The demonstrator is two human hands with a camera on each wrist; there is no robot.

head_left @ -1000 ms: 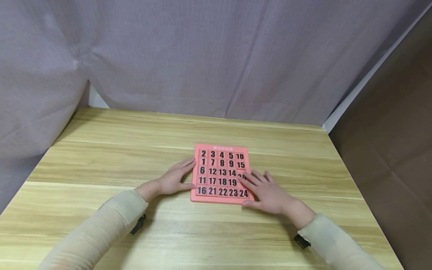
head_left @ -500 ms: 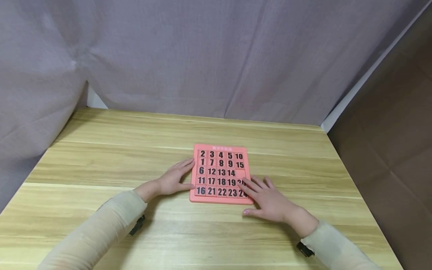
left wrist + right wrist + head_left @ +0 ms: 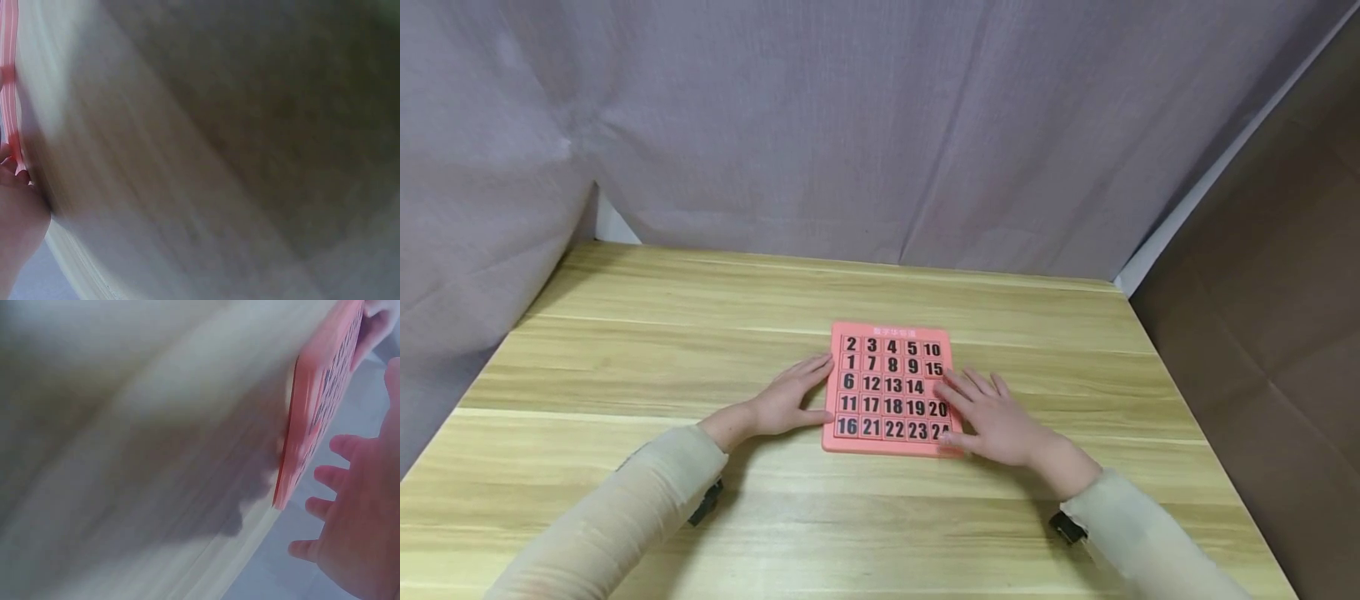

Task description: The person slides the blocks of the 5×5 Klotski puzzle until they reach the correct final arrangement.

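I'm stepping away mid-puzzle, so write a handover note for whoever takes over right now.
Left hand: open, flat against the left edge of the pink square plastic number sliding puzzle, steadying it on the light wooden table.
Right hand: open, fingertips over the slot below tile 15.
Done: rows three to five read in order.
Left: the top two rows; tile 1 sits under 2.

I see a pink sliding number puzzle [image 3: 891, 388] lying flat on the wooden table, its square frame almost squared to me with small lettering along its far edge. Black numbered tiles fill a five-by-five grid: 2 3 4 5 10 on top, 16 21 22 23 24 nearest me. The last spot in the 6 12 13 14 row is hidden by fingers.
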